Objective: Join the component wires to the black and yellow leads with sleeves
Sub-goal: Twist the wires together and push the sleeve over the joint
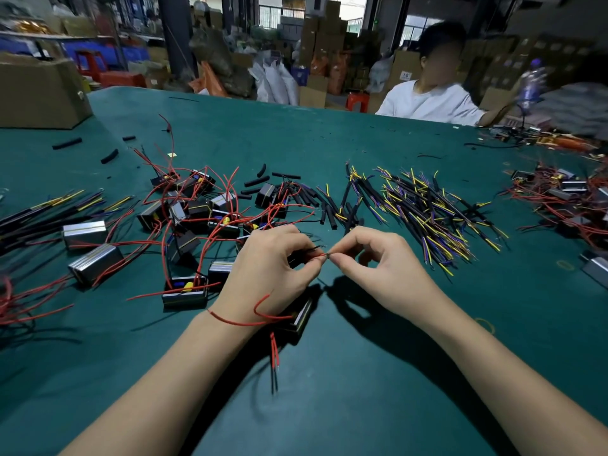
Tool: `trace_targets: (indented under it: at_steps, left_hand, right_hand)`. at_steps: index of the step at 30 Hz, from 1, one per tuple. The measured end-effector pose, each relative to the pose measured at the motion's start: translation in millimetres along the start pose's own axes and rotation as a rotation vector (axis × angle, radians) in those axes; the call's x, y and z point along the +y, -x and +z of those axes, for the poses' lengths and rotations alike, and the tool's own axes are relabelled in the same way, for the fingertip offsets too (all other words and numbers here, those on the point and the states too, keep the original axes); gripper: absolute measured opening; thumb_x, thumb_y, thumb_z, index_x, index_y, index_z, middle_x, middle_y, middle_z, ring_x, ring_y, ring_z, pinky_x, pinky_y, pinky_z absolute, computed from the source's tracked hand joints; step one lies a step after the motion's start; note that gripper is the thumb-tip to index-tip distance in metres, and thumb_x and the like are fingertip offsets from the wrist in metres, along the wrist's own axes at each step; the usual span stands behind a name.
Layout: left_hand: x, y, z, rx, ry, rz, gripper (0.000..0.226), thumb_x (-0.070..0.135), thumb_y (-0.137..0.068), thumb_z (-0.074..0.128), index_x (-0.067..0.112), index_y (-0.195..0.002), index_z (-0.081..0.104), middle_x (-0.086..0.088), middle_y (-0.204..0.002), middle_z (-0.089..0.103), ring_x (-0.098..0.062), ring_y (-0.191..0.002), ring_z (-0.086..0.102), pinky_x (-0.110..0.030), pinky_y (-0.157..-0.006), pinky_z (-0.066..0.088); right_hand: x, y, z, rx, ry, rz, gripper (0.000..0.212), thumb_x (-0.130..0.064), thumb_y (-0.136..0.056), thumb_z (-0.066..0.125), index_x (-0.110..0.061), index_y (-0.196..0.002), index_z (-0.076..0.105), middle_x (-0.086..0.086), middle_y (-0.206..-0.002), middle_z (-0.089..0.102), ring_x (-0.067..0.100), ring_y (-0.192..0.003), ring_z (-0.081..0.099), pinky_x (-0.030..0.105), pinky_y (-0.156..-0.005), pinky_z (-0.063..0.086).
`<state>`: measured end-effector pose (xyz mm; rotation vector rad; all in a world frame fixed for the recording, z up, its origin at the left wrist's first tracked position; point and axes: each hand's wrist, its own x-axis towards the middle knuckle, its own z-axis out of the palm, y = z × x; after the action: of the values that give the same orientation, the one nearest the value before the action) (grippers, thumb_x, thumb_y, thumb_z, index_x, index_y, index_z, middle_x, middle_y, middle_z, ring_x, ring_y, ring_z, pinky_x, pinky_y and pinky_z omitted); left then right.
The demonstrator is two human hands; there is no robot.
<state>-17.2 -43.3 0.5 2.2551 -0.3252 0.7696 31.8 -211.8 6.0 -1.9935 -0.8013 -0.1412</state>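
a green surface fronts a dim warehouse: stacked cardboard boxes, a dark pillar, bright windows behind.

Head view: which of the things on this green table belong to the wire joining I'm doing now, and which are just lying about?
In the job:
- left hand and right hand, pinching the red wire end
- component under the left wrist
- black and yellow leads
- black sleeves

Lying about:
- cardboard box
- plastic bottle
- far pile of components
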Motion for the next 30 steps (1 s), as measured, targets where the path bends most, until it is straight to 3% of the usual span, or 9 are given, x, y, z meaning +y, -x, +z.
trace_targets:
  at_steps: [5, 11, 15, 18, 20, 24, 27, 30]
  left_hand:
    - [1.9, 0.4, -0.6, -0.016, -0.002, -0.013, 0.018, 0.025, -0.076, 0.067, 0.01, -0.078, 0.077, -0.002, -0.07, 0.065, -0.018, -0.065, 0.062, -0.04, -0.062, 0.052]
    - [0.7, 0.1, -1.1, -0.018, 0.002, 0.019, 0.014, 0.021, -0.076, 0.066, 0.011, -0.08, 0.074, 0.004, -0.073, 0.063, -0.009, -0.068, 0.06, -0.035, -0.065, 0.053]
    - [2.5, 0.2, -0.8, -0.029, 0.008, -0.019, 0.014, 0.018, -0.074, 0.064, 0.009, -0.075, 0.074, 0.001, -0.069, 0.065, -0.013, -0.067, 0.061, -0.032, -0.065, 0.051]
    - [4.9, -1.4, -0.1, -0.061, 0.116, -0.171, 0.008, 0.014, -0.078, 0.071, 0.009, -0.072, 0.074, 0.006, -0.064, 0.065, 0.0, -0.061, 0.058, -0.02, -0.064, 0.046]
    - [7.1, -4.1, -2.1, -0.149, 0.19, -0.265, 0.013, 0.011, -0.08, 0.071, 0.009, -0.067, 0.072, 0.007, -0.055, 0.06, 0.002, -0.053, 0.049, -0.014, -0.058, 0.04]
    - [8.5, -9.2, -10.6, -0.239, 0.433, -0.455, 0.02, 0.022, -0.077, 0.073, 0.01, -0.061, 0.07, -0.019, -0.066, 0.063, -0.016, -0.063, 0.043, -0.028, -0.064, 0.033]
    - [9.0, -9.0, -9.0, -0.219, 0.487, -0.489, 0.018, 0.019, -0.08, 0.071, 0.009, -0.066, 0.072, -0.012, -0.066, 0.067, -0.015, -0.064, 0.048, -0.029, -0.066, 0.037]
    - [10.0, -6.7, -4.3, -0.169, 0.415, -0.438, 0.015, 0.015, -0.083, 0.069, 0.014, -0.069, 0.072, 0.006, -0.059, 0.066, -0.002, -0.06, 0.057, -0.017, -0.063, 0.046]
  right_hand:
    - [-3.6, 0.4, -0.3, 0.007, 0.044, -0.067, 0.012, -0.002, -0.082, 0.067, -0.011, -0.074, 0.066, -0.006, -0.07, 0.061, 0.005, -0.066, 0.055, 0.013, -0.063, 0.039]
    - [-6.7, -0.1, -0.3, 0.024, 0.088, -0.111, 0.011, 0.0, -0.08, 0.066, -0.008, -0.072, 0.064, -0.002, -0.07, 0.06, 0.007, -0.067, 0.054, 0.009, -0.063, 0.035]
    - [-6.7, 1.0, 0.6, 0.028, 0.209, -0.15, 0.011, -0.005, -0.08, 0.065, -0.011, -0.072, 0.06, -0.007, -0.07, 0.056, 0.01, -0.07, 0.053, 0.019, -0.062, 0.037]
    - [-9.8, 2.0, 1.4, 0.057, 0.464, -0.35, 0.01, -0.006, -0.078, 0.061, -0.01, -0.071, 0.055, -0.005, -0.071, 0.05, 0.019, -0.069, 0.048, 0.034, -0.059, 0.042]
    - [-11.9, 1.2, 2.0, 0.093, 0.734, -0.584, 0.009, -0.004, -0.075, 0.058, -0.009, -0.07, 0.054, 0.004, -0.07, 0.052, 0.026, -0.065, 0.049, 0.035, -0.057, 0.04]
    - [-12.3, -0.7, -0.2, 0.204, 0.933, -0.839, 0.015, -0.003, -0.084, 0.055, -0.012, -0.077, 0.046, 0.008, -0.068, 0.053, 0.027, -0.062, 0.048, 0.037, -0.055, 0.036]
    - [-7.6, -1.1, -0.7, 0.26, 0.854, -0.763, 0.018, -0.003, -0.087, 0.055, -0.005, -0.069, 0.057, 0.01, -0.07, 0.057, 0.03, -0.063, 0.052, 0.038, -0.055, 0.041]
    - [-1.6, 0.2, -2.3, 0.121, 0.521, -0.552, 0.007, -0.001, -0.085, 0.061, 0.0, -0.078, 0.063, 0.008, -0.08, 0.059, 0.027, -0.074, 0.056, 0.034, -0.066, 0.046]
